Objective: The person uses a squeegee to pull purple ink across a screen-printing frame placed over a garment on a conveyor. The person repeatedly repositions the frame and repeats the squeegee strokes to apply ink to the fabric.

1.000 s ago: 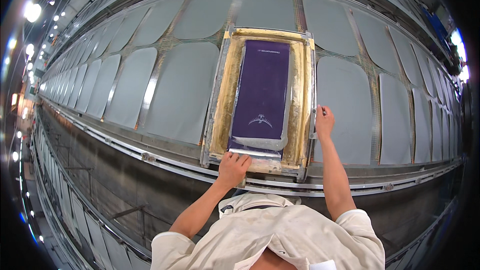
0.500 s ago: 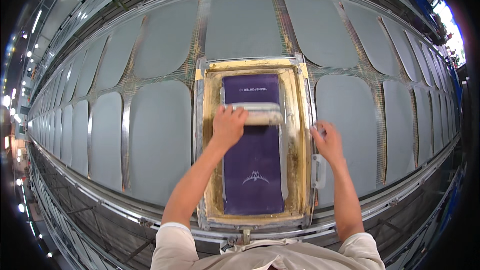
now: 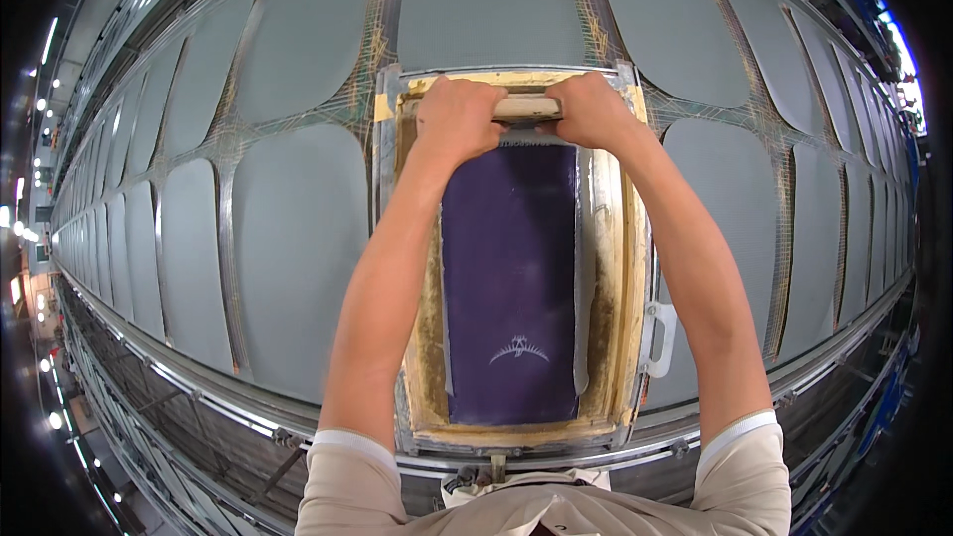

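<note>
At the near end of the yellow-edged frame (image 3: 526, 434), the pale crest (image 3: 518, 349) on the purple screen (image 3: 508, 248) is uncovered. At the far end, the squeegee (image 3: 526, 107) is held crosswise by the L hand (image 3: 459, 117) & R hand (image 3: 593, 109), each closed round it nr its own end; for an even stroke, pressure should be kept equal L/R, the angle const. & the frame undisturbed, esp. w/ a grey panel (image 3: 481, 0) lying just beyond.

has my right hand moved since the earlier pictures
Yes, left and away from you: against the yellowish frame, your right hand went from its right side to the pale bar near the far end.
</note>
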`<action>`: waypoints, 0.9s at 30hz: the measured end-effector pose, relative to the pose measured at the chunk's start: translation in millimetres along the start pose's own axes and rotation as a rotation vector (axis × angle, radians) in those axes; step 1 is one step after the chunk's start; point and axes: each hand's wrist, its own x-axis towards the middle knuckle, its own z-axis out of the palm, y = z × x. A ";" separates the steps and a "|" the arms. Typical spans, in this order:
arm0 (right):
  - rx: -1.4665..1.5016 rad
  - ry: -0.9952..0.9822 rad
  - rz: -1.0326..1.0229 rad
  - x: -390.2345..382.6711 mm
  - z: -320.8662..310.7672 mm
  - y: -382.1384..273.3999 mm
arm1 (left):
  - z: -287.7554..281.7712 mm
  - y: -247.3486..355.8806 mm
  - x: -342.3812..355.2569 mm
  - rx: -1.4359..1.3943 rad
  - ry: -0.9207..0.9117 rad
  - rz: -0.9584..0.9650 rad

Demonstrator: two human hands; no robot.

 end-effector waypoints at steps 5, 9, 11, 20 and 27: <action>-0.018 0.051 -0.062 -77.9 21.3 -33.6 | 1.6 32.8 -72.3 -0.010 -0.081 0.048; 0.018 0.006 -0.118 -188.3 55.0 -75.4 | 4.8 88.7 -190.9 -0.033 -0.059 0.085; -0.025 -0.065 -0.079 -252.5 64.7 -109.2 | 5.1 119.6 -258.9 -0.082 -0.016 0.076; 0.096 -0.118 -0.123 -326.4 62.1 -143.8 | 2.2 152.3 -337.7 -0.131 -0.075 0.076; -0.007 0.016 -0.105 -120.9 18.8 -56.5 | 3.0 49.6 -131.2 0.028 0.005 0.067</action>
